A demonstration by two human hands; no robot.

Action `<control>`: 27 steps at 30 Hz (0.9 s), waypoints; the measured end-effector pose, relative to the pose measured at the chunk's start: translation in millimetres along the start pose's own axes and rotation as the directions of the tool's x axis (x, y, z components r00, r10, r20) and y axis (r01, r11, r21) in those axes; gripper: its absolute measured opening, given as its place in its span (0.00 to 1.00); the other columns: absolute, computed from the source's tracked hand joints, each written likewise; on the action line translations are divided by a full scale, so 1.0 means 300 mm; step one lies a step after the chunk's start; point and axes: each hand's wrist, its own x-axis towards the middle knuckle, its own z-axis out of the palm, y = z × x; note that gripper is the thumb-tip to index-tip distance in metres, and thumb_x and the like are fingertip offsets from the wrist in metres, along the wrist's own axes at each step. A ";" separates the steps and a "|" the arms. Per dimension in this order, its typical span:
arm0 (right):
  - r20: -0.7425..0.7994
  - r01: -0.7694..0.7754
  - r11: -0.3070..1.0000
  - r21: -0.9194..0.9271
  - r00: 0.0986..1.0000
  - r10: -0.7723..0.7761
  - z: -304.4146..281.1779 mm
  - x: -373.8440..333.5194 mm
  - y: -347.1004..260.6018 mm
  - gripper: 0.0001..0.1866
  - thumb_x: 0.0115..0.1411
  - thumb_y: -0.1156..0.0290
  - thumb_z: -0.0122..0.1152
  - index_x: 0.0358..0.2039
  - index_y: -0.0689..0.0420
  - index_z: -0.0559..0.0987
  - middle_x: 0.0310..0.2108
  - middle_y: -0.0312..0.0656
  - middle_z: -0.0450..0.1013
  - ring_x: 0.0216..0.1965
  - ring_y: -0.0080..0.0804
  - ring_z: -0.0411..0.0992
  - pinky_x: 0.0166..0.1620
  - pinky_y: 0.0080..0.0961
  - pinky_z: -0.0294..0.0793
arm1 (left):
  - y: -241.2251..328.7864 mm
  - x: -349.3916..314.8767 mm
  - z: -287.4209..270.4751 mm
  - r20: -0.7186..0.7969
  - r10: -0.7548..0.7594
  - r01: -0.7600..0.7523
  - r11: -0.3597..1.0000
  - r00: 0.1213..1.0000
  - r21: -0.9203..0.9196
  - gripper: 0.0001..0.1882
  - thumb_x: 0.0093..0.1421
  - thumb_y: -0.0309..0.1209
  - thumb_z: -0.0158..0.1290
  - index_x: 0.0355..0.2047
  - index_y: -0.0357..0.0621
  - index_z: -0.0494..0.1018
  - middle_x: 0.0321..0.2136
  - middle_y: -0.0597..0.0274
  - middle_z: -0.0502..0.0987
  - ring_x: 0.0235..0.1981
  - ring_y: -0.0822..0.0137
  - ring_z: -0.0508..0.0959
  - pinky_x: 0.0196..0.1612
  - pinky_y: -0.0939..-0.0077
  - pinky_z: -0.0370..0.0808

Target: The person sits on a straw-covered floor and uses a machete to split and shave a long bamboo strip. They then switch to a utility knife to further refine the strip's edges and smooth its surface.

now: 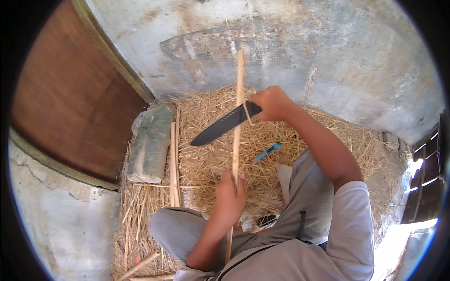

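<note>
Both hands are closed on something: the left hand (230,196) is wrapped around a pale wooden stick (236,150), thumb upright beside it, while the right hand (273,103) makes a fist on the handle end of a dark knife (219,126), farther off and to the right. Across the far side stands a stained, whitish wall (356,56), and to the left a brown door (79,89) sits in its wooden frame. Dry straw (211,100) covers the ground between them and the person, who sits in grey trousers (180,227) with knees bent outward. A long greenish block (152,145), seemingly wrapped in clear plastic, lies on the left near the door. As for the stick, it runs from the person's lap out toward the far wall, passing between the knees. Just right of the block, slim poles (174,159) lie side by side. The knife slants across the stick beyond the left hand, tip pointing left and nearer; I can't tell whether the blade touches the wood. On the straw right of the stick rests a small blue cutter (268,151). Smallest is a thin pale strip (247,114) curving over the blade beside the right fist.
</note>
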 end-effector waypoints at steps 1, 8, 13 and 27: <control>0.001 -0.164 0.986 0.033 0.987 0.164 0.006 0.010 0.077 0.14 0.57 0.60 0.58 0.34 0.57 0.83 0.23 0.48 0.77 0.27 0.48 0.78 0.33 0.41 0.78 | 0.016 -0.008 0.009 0.023 0.011 -0.011 1.000 1.000 0.002 0.13 0.70 0.35 0.50 0.35 0.35 0.68 0.18 0.50 0.73 0.17 0.59 0.74 0.23 0.64 0.68; -0.093 -0.310 0.950 0.043 0.945 0.312 0.034 -0.021 0.053 0.13 0.58 0.61 0.56 0.33 0.55 0.83 0.25 0.48 0.78 0.29 0.46 0.79 0.34 0.39 0.79 | 0.017 -0.044 0.022 0.059 -0.021 0.019 0.999 0.998 0.040 0.13 0.69 0.35 0.51 0.35 0.36 0.68 0.17 0.50 0.73 0.17 0.57 0.76 0.22 0.63 0.68; 0.008 -0.053 0.998 0.018 0.999 0.053 -0.047 -0.023 0.097 0.16 0.61 0.58 0.54 0.31 0.58 0.83 0.24 0.47 0.78 0.28 0.46 0.79 0.35 0.41 0.79 | 0.054 -0.051 0.024 0.086 -0.007 0.001 0.998 0.996 0.068 0.12 0.69 0.34 0.50 0.36 0.36 0.66 0.18 0.43 0.74 0.20 0.44 0.78 0.22 0.57 0.71; -0.022 -0.565 0.806 0.175 0.817 0.577 -0.002 -0.057 0.269 0.20 0.57 0.58 0.56 0.39 0.60 0.83 0.32 0.55 0.79 0.36 0.47 0.80 0.39 0.41 0.79 | 0.059 -0.054 0.073 0.071 0.057 -0.058 0.998 0.996 0.017 0.14 0.68 0.36 0.53 0.33 0.37 0.68 0.15 0.54 0.71 0.16 0.63 0.73 0.21 0.66 0.67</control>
